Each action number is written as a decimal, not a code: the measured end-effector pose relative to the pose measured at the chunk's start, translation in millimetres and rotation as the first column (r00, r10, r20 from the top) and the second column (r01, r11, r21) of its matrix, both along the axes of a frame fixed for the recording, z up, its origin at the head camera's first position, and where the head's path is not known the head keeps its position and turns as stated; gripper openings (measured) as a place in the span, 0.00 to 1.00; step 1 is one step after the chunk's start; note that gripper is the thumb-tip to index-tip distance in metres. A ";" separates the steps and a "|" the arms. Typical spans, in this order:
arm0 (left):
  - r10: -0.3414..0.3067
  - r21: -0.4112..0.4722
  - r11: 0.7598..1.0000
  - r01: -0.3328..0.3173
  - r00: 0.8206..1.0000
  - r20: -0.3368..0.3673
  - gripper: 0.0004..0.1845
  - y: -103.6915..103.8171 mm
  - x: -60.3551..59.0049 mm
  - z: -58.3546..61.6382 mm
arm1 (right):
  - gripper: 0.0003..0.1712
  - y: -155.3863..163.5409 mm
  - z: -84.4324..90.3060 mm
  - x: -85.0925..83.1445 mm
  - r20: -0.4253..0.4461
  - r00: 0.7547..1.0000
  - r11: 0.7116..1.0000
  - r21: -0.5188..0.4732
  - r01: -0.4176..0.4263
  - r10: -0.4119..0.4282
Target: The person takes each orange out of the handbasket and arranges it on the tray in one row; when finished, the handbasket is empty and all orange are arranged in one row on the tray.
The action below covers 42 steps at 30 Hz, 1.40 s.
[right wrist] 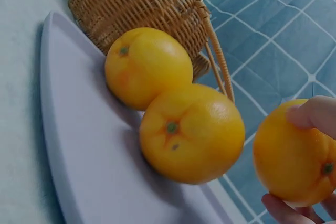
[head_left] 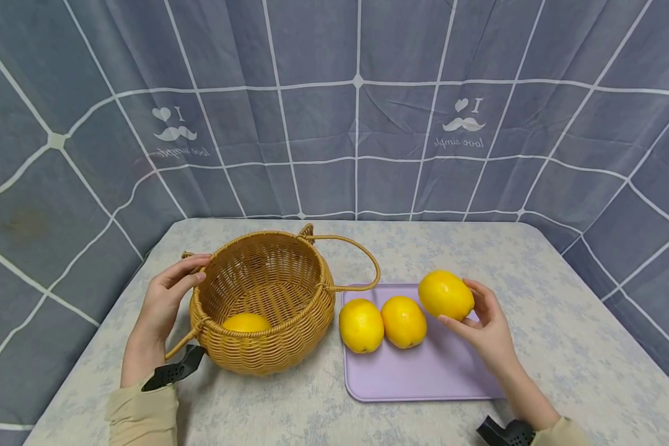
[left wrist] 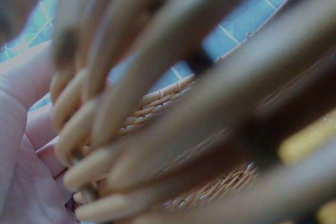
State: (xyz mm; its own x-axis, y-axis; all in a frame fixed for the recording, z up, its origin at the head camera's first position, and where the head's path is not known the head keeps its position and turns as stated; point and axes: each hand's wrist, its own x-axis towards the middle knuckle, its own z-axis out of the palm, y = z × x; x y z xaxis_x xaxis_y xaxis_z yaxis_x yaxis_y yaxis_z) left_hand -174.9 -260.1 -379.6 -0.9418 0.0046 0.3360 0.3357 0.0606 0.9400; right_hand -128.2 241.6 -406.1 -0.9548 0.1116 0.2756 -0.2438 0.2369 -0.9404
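Observation:
My left hand (head_left: pixel 164 300) holds the left rim of a round wicker basket (head_left: pixel 267 353), which tilts toward me. The left wrist view shows that hand (left wrist: pixel 26 129) close against blurred wicker strands (left wrist: pixel 157 77). Inside the basket lies one orange (head_left: pixel 246 322). My right hand (head_left: pixel 487 325) grips another orange (head_left: pixel 446 295) between thumb and fingers, above the back of a lilac tray (head_left: pixel 424 378). Seen from the right wrist, this held orange (right wrist: pixel 294 153) is apart from the two on the tray. Those oranges (head_left: pixel 361 326) (head_left: pixel 404 322) sit side by side at its left.
The basket's right loop handle (head_left: pixel 368 254) stretches over the tray's back left corner. Its left handle (head_left: pixel 181 345) hangs near my left wrist. A pale patterned cloth (head_left: pixel 279 409) covers the table. Behind it hangs a blue-grey checked curtain (head_left: pixel 323 124).

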 end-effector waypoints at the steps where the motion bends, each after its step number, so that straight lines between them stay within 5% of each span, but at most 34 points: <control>1: 0.001 -0.001 1.000 -0.001 1.000 0.000 0.17 0.0 -0.1 0.0 | 0.43 0.5 -1.6 -0.1 0.002 1.000 1.000 0.004 0.003 -0.003; 19: 0.004 0.011 1.000 -0.004 1.000 0.000 0.16 -0.7 -0.6 -1.8 | 0.51 7.8 -12.2 -1.7 0.224 0.973 0.979 0.203 0.006 -0.053; 42: -0.006 0.021 1.000 0.006 1.000 -0.021 0.15 0.0 -0.1 -2.6 | 0.57 13.1 -25.0 -1.6 0.225 0.973 0.945 0.326 -0.034 -0.043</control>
